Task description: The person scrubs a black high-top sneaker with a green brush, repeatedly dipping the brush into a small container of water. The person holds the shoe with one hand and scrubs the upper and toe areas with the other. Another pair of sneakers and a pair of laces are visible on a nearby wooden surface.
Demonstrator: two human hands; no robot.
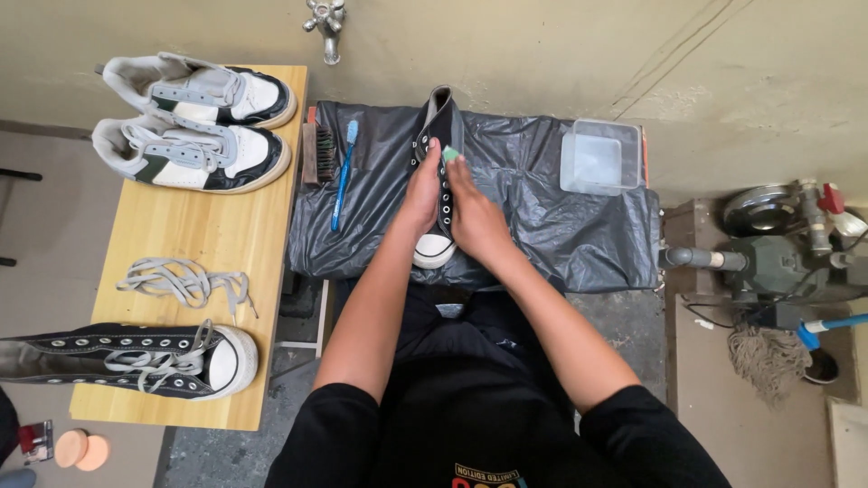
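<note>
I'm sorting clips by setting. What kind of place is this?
Probably a home utility corner set up for shoe cleaning: a bare wall with a tap, a black plastic sheet over the work surface, and a pump and mop alongside.

both hands (421, 192) (474, 215) on black high-top shoe (439, 136), green sponge (449, 154) at right fingertips.

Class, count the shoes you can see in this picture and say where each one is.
4. Two white low-top shoes lie at the wooden table's far end, a black high-top at its near end, and another black high-top sits on the black plastic sheet between both hands.
</note>
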